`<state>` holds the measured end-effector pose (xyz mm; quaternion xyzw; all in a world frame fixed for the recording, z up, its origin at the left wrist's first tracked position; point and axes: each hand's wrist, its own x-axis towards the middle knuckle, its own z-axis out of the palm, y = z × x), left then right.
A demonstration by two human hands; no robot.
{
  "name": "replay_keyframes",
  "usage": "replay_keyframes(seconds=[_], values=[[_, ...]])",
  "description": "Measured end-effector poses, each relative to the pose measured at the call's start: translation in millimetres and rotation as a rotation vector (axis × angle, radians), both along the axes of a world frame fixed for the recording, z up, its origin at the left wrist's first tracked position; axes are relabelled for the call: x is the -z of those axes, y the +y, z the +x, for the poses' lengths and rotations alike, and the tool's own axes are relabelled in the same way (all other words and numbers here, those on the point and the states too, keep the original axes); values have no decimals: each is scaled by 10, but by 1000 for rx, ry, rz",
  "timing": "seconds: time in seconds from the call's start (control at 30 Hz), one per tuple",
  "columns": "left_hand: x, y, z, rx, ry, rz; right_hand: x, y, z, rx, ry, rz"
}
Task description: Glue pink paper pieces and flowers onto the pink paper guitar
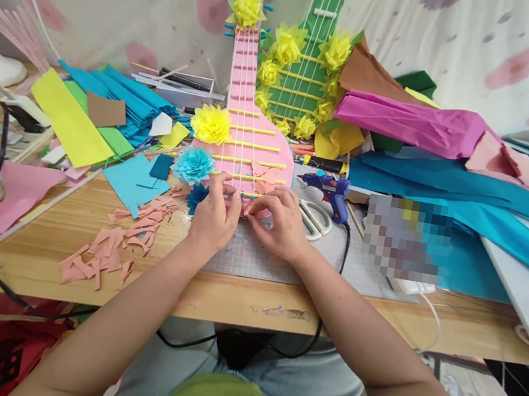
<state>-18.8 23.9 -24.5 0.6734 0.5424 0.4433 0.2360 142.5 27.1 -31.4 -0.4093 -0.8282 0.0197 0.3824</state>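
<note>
Both hands meet over the lower end of a pink paper pipa (pixel 259 146), a lute-shaped craft with white strings and yellow cross strips. My right hand (pixel 280 222) is closed in a pinch on a small piece of salmon-pink paper (pixel 247 209). Close beside it, my left hand (pixel 216 211) has its fingers curled together; what they hold, if anything, is hidden. A yellow paper flower (pixel 210 124), a light blue one (pixel 193 165) and a dark blue one (pixel 196 198) line the pipa's left edge. Loose salmon paper pieces (pixel 268 173) lie on its face.
A blue glue gun (pixel 329 190) and white-handled scissors (pixel 315 221) lie to the right on a grey cutting mat (pixel 253 265). Paper scraps (pixel 106 249) litter the left. Behind stands a green pipa (pixel 314 51). Folded blue paper (pixel 449 185) and a power strip (pixel 24 148) flank the workspace.
</note>
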Motion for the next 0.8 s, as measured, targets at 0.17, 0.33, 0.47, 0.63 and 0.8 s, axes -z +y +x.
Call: replay_keyframes(seconds=[0.17, 0.33, 0.47, 0.63, 0.8], values=[[-3, 9, 3, 26, -33, -15, 5, 2, 5, 1, -10, -43], [53, 21, 6, 46, -28, 60, 1, 6, 6, -10, 0, -40], [104, 38, 8, 79, -28, 109, -21, 4, 0, -12, 4, -40], [128, 49, 9, 71, -29, 108, -17, 1, -1, -17, 7, -30], [148, 50, 15, 121, -32, 126, 0, 4, 0, -20, 9, -11]])
